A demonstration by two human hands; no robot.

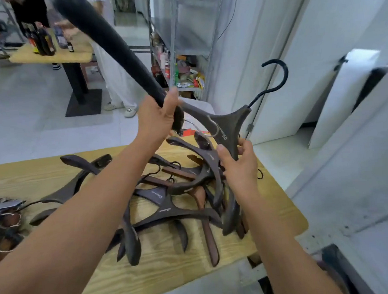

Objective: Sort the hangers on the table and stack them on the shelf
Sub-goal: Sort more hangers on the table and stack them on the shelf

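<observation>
Here, in the head view, both hands hold one dark hanger (229,122) up above the table (44,175), just past centre toward 2 o'clock. The left hand (157,117) has its fingers curled round one of the hanger's arms, which runs on as a long black bar toward 11 o'clock. A rounded dark end shows under that palm; it may belong to a second hanger, though blur makes this hard to tell. The right hand (239,167), at about 4 o'clock from the left, pinches the hanger's other arm between thumb and curled fingers. The black hook (281,74) points up toward 1 o'clock.

Below the hands, at 6 o'clock from the raised hanger, a tangled pile of hangers (169,206), dark and reddish brown, lies on the wooden top and reaches toward its right edge. The metal shelf (175,35) stands beyond the table at 12 o'clock, its lower tiers cluttered. At 10 o'clock a second table (49,56) carries bottles (45,42).
</observation>
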